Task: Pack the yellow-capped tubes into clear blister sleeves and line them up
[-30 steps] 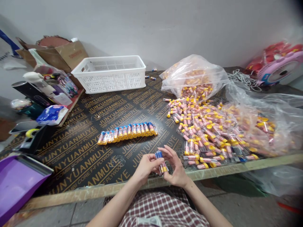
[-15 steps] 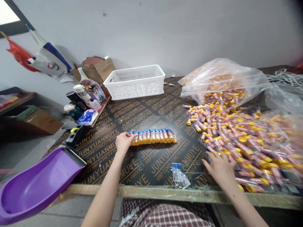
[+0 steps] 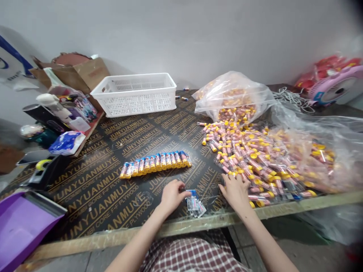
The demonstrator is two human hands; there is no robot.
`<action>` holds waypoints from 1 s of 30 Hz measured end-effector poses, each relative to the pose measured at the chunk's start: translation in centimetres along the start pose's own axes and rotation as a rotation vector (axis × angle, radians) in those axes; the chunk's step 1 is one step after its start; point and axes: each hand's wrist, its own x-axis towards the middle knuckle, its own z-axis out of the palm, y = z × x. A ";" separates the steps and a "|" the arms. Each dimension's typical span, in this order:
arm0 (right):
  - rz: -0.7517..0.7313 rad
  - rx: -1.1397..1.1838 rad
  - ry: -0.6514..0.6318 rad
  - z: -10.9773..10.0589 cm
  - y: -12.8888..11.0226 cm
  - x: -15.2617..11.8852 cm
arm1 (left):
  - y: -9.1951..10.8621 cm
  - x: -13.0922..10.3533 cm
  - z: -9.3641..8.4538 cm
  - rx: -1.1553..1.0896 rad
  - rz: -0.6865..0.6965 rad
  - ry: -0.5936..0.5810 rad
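My left hand [image 3: 172, 195] is at the small printed slips [image 3: 195, 206] near the table's front edge. Its fingers are loosely curled and apart from the thumb, whose tip reaches the top of the slips; I see nothing held. With fingers spread, my right hand [image 3: 235, 190] lies at the near left edge of a heap of clear, yellow-capped tubes [image 3: 255, 151] with pink contents. Its fingertips touch the heap and are partly hidden. A side-by-side row of blue-and-yellow tubes [image 3: 154, 163] lies beyond my left hand.
A white plastic basket [image 3: 138, 104] stands at the back. Clear bags [image 3: 235, 90] of tubes lie to the right, with a pink fan [image 3: 334, 88] and cord [image 3: 293, 99] behind. Left are a purple dustpan [image 3: 25, 226], a tape dispenser [image 3: 42, 172] and bottles [image 3: 42, 117].
My left hand has left the row of tubes and come right and nearer to the slips. My right hand remains at the heap. The view has turned right, bringing the fan in.
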 end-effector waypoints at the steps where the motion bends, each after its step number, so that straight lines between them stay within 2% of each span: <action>1: -0.010 0.006 -0.011 -0.1 0.0 0.0 | 0.2 -0.1 0.9 0.019 0.007 -0.042; 4: -0.038 0.036 -0.035 -0.2 0.3 0.1 | 0.5 -0.2 2.1 0.050 -0.018 -0.100; 10: -0.059 0.106 -0.020 0.6 0.1 -0.2 | 0.5 -1.3 2.0 0.022 -0.098 -0.083; 15: -0.098 0.392 0.077 1.4 -1.1 -0.5 | 0.6 -2.2 2.5 0.055 -0.087 -0.053; 18: -0.145 0.491 0.086 1.6 -2.1 -0.8 | 0.6 -2.6 2.7 0.081 -0.074 -0.038; 21: -0.169 0.610 0.097 1.4 -3.1 -1.2 | 0.8 -3.0 2.7 0.101 -0.056 -0.016; 24: -0.139 0.814 0.118 0.7 -3.8 -1.6 | 1.0 -3.2 2.5 0.096 -0.017 0.056; 27: -0.084 1.013 0.137 -0.5 -4.3 -2.1 | 1.2 -2.9 2.3 -0.024 -0.047 0.109; 30: -0.051 1.115 0.169 -1.8 -4.5 -2.4 | 1.0 -2.2 2.2 -0.339 -0.181 0.082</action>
